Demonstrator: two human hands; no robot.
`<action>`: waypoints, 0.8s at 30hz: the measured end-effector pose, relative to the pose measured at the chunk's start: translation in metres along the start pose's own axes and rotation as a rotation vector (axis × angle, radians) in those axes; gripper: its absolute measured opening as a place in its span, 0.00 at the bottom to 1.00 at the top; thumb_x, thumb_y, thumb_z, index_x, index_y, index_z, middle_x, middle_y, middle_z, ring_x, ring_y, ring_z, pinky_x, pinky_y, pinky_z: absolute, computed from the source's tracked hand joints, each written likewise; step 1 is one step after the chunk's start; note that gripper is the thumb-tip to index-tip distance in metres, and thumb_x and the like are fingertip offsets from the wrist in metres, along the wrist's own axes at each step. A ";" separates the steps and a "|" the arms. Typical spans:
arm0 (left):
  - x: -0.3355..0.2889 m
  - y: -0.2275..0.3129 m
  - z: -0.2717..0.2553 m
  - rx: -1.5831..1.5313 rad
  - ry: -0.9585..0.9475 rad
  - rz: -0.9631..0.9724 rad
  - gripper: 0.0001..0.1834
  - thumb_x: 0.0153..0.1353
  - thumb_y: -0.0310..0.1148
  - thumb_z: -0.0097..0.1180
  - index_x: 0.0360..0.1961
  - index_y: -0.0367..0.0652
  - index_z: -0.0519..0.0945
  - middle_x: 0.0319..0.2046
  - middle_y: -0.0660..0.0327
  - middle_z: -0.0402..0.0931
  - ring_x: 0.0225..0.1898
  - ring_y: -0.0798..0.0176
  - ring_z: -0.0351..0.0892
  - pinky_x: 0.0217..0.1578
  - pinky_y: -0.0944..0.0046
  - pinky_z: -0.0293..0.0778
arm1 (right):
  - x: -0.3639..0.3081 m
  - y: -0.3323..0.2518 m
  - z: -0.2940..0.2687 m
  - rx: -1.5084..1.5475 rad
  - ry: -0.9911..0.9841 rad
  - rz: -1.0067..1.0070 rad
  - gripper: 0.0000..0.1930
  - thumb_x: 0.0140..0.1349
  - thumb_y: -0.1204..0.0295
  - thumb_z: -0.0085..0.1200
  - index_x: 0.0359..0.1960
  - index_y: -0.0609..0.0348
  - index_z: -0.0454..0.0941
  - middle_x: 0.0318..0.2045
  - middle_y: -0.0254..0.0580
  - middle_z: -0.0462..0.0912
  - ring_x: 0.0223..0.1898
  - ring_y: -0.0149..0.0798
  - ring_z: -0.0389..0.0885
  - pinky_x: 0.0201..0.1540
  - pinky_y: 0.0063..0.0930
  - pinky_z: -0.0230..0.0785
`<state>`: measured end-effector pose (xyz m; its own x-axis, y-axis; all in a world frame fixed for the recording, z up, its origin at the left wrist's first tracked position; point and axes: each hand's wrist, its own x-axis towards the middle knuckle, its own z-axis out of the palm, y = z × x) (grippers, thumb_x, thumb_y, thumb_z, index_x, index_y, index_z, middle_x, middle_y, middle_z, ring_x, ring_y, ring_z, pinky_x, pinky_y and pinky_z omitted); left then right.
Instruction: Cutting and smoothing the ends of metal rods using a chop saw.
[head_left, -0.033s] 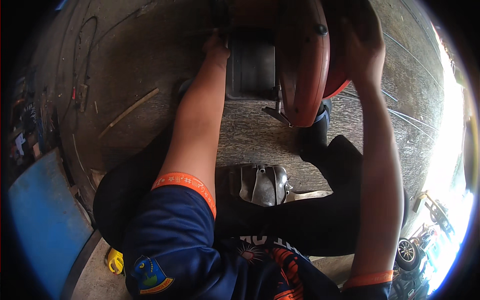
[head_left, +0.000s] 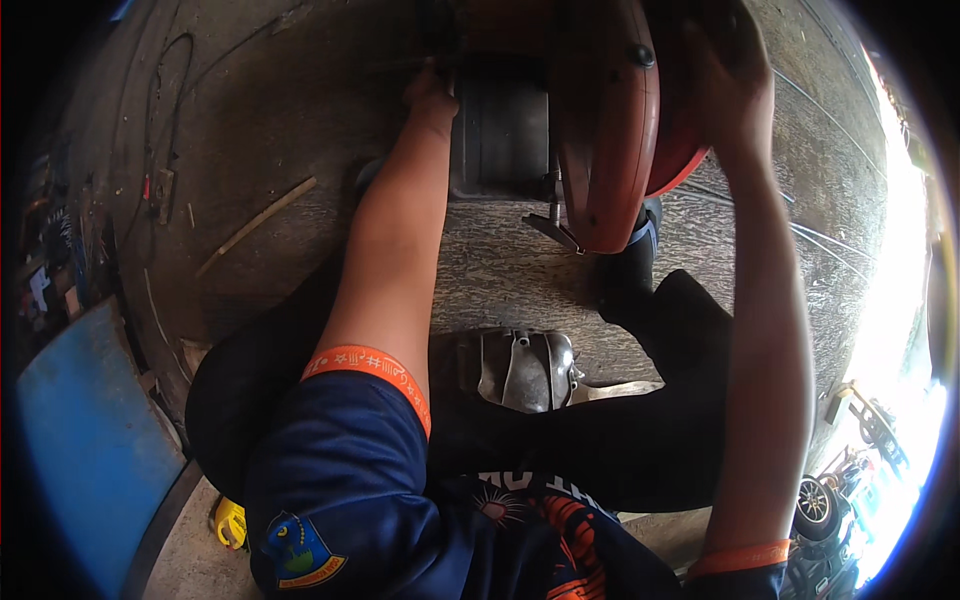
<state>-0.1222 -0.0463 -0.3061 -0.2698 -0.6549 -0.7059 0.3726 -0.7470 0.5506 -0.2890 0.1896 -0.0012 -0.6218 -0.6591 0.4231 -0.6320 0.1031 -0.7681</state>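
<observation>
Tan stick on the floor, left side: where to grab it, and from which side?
Probably mid-length: pinch the tan stick across its narrow width, coming from above. It lies flat on the floor, long and slim, slanting up to the right in view, with nothing on top.

Looking steeply down from the wearer's head, through the left lens of a side-by-side pair; facing ahead over the navy sleeves [head_left: 340, 440] and out along both forearms [head_left: 392, 240]. Sitting nearest to the sleeves, at the lower edge; viewing the red-cased machine [head_left: 625, 170] from above, farther off, and cropping it at the top. Bending straight lines toward a dark round rim. Sweeping wide: taking in a blue panel [head_left: 95, 430] far left, glaring daylight [head_left: 905, 330] far right, floor [head_left: 495, 275] between.
</observation>
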 end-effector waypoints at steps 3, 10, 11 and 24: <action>-0.015 0.004 0.008 -0.028 -0.011 -0.040 0.22 0.67 0.42 0.43 0.59 0.47 0.69 0.58 0.61 0.69 0.60 0.63 0.66 0.58 0.66 0.61 | 0.035 -0.004 -0.008 0.040 -0.111 0.110 0.28 0.59 0.75 0.52 0.62 0.65 0.63 0.56 0.53 0.74 0.59 0.40 0.71 0.60 0.31 0.63; -0.041 0.012 0.019 0.014 -0.009 -0.005 0.26 0.66 0.37 0.39 0.65 0.45 0.63 0.66 0.57 0.60 0.69 0.62 0.55 0.69 0.68 0.48 | 0.062 0.003 0.001 -0.336 -0.099 -0.012 0.27 0.56 0.73 0.50 0.60 0.63 0.67 0.52 0.59 0.77 0.57 0.50 0.74 0.58 0.35 0.65; -0.044 0.012 0.021 -0.012 0.010 -0.011 0.26 0.66 0.38 0.39 0.65 0.45 0.64 0.66 0.57 0.60 0.69 0.62 0.55 0.69 0.68 0.49 | 0.062 0.004 0.001 -0.460 -0.067 -0.007 0.27 0.55 0.72 0.49 0.60 0.64 0.67 0.52 0.61 0.76 0.58 0.53 0.73 0.59 0.36 0.64; -0.025 0.011 0.003 0.746 -0.056 0.335 0.27 0.59 0.36 0.50 0.61 0.46 0.67 0.61 0.56 0.66 0.64 0.60 0.62 0.64 0.64 0.58 | 0.052 -0.007 0.000 -0.296 -0.054 0.039 0.29 0.54 0.75 0.49 0.61 0.62 0.66 0.51 0.63 0.76 0.57 0.57 0.72 0.59 0.39 0.64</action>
<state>-0.1138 -0.0386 -0.2813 -0.3005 -0.8466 -0.4393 -0.2424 -0.3776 0.8937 -0.3166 0.1547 0.0265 -0.6277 -0.6880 0.3641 -0.7206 0.3368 -0.6061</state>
